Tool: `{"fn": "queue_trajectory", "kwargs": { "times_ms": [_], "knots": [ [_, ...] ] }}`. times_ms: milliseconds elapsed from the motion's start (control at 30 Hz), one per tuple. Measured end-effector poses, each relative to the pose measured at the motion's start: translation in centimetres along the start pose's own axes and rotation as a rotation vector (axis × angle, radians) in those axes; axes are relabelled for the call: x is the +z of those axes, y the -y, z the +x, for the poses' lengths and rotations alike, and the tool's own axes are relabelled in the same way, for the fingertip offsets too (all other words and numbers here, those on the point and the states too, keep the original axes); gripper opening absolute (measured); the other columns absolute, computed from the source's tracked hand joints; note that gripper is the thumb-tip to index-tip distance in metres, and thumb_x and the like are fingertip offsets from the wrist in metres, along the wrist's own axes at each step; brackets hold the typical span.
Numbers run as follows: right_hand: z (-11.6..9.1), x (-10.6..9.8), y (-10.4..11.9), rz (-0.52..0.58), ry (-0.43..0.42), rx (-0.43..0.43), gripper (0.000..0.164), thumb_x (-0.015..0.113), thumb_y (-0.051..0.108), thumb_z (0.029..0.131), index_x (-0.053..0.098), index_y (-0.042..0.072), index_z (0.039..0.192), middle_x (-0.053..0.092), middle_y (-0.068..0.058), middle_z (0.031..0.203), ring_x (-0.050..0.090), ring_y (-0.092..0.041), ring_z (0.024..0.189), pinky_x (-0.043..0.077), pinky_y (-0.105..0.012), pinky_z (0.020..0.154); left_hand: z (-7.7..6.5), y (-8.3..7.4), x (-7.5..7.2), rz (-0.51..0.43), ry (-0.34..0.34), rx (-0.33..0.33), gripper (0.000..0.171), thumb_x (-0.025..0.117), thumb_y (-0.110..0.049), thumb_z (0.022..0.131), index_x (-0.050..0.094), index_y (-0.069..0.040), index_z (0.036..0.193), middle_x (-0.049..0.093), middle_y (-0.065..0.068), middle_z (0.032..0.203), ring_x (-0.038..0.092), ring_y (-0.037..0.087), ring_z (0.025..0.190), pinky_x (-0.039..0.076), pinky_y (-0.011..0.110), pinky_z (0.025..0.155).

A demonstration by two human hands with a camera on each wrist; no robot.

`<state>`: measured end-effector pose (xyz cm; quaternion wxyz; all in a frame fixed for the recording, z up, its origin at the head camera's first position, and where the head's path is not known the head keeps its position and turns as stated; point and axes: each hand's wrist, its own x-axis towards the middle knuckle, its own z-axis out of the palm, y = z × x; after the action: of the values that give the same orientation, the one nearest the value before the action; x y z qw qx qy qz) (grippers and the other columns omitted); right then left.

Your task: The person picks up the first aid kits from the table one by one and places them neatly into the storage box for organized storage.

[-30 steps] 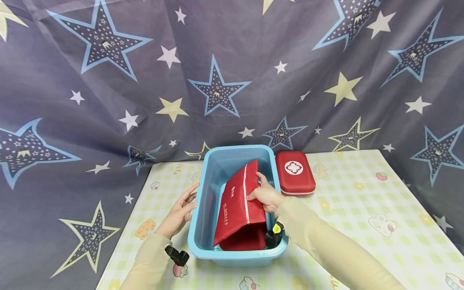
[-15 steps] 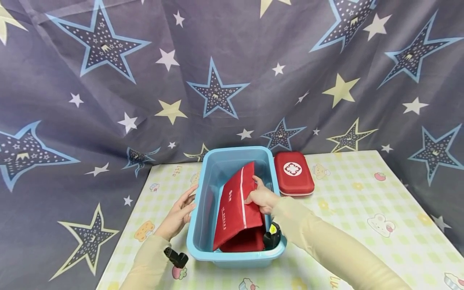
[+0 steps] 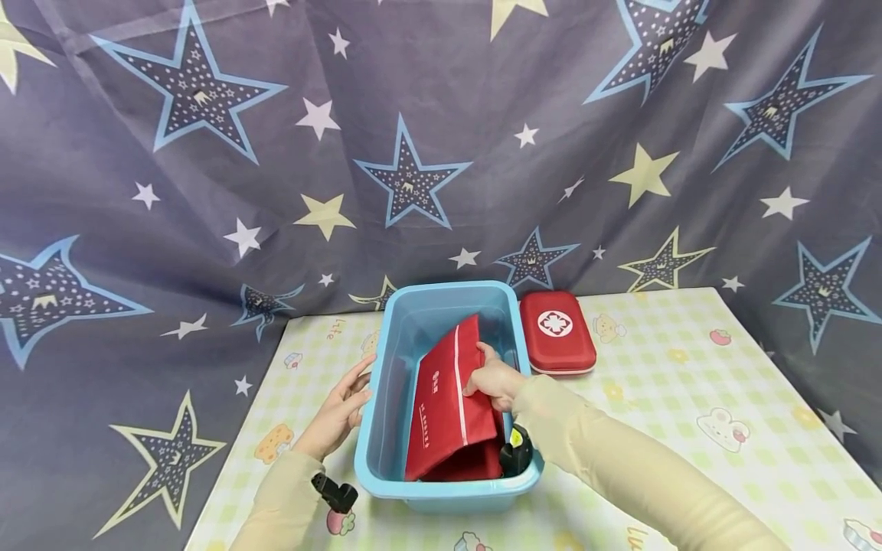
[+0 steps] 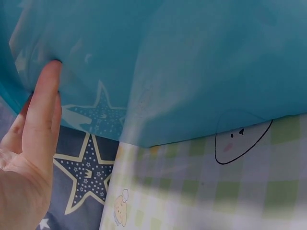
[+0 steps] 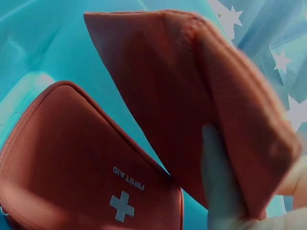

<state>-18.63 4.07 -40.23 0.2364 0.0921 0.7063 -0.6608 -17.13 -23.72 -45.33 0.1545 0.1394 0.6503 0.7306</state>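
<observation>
- The blue tub [image 3: 449, 490] stands on the left half of the counter [image 3: 661, 413] and hides part of its far edge; the near edge is cut off.
- The red pouch [image 3: 436, 417] is inside the tub, tilted, with a white stripe across it; its lettering is too small to read.
- The right hand [image 3: 498, 381] pinches the pouch's right side between thumb and fingers; the right wrist view shows them on opposite faces, blurred and cut off.
- The left hand [image 3: 338, 413] has its fingers extended, thumb apart, a fingertip touching the tub's outer left wall; the fingers overlap in the left wrist view, so I cannot tell how far they spread.
- A first-aid case [image 5: 86, 158] with a white cross lies in the tub, mostly covered by the pouch in the head view; its lower part leaves the right wrist view.
- A red case [image 3: 560, 337] with a round white emblem lies near the counter's far edge, just right of the tub.
</observation>
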Motion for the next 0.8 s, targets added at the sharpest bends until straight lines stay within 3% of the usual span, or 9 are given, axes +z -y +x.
{"fn": "queue_trajectory", "kwargs": {
  "times_ms": [333,533,633,800],
  "knots": [
    [0.1,0.01,-0.49,0.014,0.039,0.012,0.089,0.048,-0.021,0.072,0.012,0.009,0.149,0.029,-0.027,0.138,0.041,-0.043,0.122,0.048,-0.049,0.096,0.13,0.01,0.0,-0.015,0.004,-0.005,0.062,0.044,-0.008,0.099,0.012,-0.008,0.152,0.05,-0.009,0.127,0.062,0.007,0.098,0.058,0.027,0.071],
    [0.05,-0.06,-0.5,0.012,-0.055,-0.061,0.093,0.046,-0.022,0.067,0.012,0.005,0.149,0.024,-0.028,0.142,0.035,-0.044,0.125,0.05,-0.043,0.088,0.06,-0.18,0.14,-0.007,-0.006,-0.016,0.061,0.043,-0.008,0.099,0.013,-0.009,0.152,0.05,-0.009,0.127,0.062,0.007,0.099,0.057,0.027,0.071],
    [-0.05,-0.08,-0.38,0.041,-0.075,-0.062,0.094,0.044,-0.023,0.067,0.009,0.006,0.149,0.024,-0.028,0.141,0.037,-0.045,0.123,0.05,-0.046,0.089,0.01,-0.24,0.23,-0.004,-0.011,-0.017,0.061,0.043,-0.008,0.099,0.013,-0.01,0.152,0.05,-0.009,0.127,0.062,0.007,0.099,0.057,0.027,0.071],
    [-0.29,-0.25,-0.25,0.063,-0.041,-0.01,0.093,0.041,-0.023,0.07,0.007,0.01,0.15,0.027,-0.028,0.137,0.041,-0.046,0.12,0.049,-0.056,0.089,0.04,-0.25,0.31,-0.004,-0.01,-0.015,0.061,0.043,-0.01,0.099,0.013,-0.009,0.152,0.05,-0.009,0.127,0.062,0.007,0.099,0.057,0.027,0.071]
  ]
}}
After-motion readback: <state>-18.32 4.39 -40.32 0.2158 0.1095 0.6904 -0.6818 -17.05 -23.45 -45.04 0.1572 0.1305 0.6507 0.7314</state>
